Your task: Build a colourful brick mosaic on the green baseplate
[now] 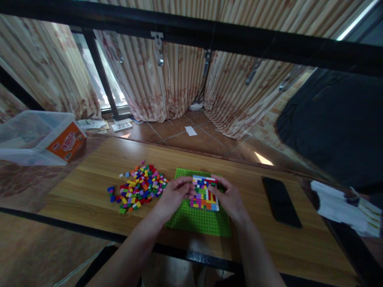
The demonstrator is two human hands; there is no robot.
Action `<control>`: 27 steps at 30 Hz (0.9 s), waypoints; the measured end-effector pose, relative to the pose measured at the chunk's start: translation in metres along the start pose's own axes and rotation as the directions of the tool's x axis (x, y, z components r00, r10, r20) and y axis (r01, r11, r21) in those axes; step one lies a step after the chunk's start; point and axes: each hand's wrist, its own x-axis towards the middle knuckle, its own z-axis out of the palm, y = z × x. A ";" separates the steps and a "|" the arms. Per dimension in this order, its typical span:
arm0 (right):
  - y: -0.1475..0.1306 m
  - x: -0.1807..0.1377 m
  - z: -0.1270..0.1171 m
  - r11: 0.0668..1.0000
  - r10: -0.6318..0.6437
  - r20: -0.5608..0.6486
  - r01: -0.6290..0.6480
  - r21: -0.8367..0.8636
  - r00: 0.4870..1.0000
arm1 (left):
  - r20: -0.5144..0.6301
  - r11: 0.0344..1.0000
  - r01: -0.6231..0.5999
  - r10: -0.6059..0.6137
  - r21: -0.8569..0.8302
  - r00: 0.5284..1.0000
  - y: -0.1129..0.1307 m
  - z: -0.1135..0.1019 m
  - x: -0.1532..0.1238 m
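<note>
A flat mosaic of many-coloured toy building bricks lies on a green studded baseplate. My left hand is at the mosaic's left edge, its fingers bent and close together; whatever lies between the fingertips is too small to tell. On the other side, my right hand has its thumb on the mosaic's upper right part and its fingers around the far right corner. A heap of loose toy bricks is spread on the table, left of the baseplate and close to my left hand.
The wooden table holds a black phone on the right, with papers beyond it. A clear plastic bin with an orange label stands at the far left. A dark metal bar crosses in front of the curtains.
</note>
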 end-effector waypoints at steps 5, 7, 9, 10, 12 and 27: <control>-0.015 -0.008 0.002 0.977 -0.214 -0.214 0.206 -0.061 0.953 | 0.022 0.983 0.098 -0.095 -0.158 0.995 0.012 -0.001 -0.006; -0.023 -0.012 0.009 0.941 -0.335 -0.235 0.314 -0.126 0.912 | 0.040 0.979 0.111 -0.106 -0.172 0.994 0.016 -0.003 -0.007; -0.032 -0.017 0.019 0.892 -0.442 -0.177 0.410 -0.188 0.880 | 0.057 0.977 0.113 -0.104 -0.179 0.993 0.017 -0.005 -0.007; -0.036 -0.020 0.025 0.869 -0.479 -0.137 0.447 -0.212 0.867 | 0.068 0.976 0.115 -0.104 -0.184 0.992 0.016 -0.005 -0.007; -0.041 -0.024 0.037 0.821 -0.534 -0.054 0.503 -0.271 0.843 | 0.098 0.973 0.119 -0.101 -0.198 0.990 0.015 -0.006 -0.007; -0.044 -0.026 0.048 0.781 -0.538 0.022 0.509 -0.361 0.842 | 0.301 0.984 0.144 -0.107 -0.103 0.948 0.014 -0.010 -0.013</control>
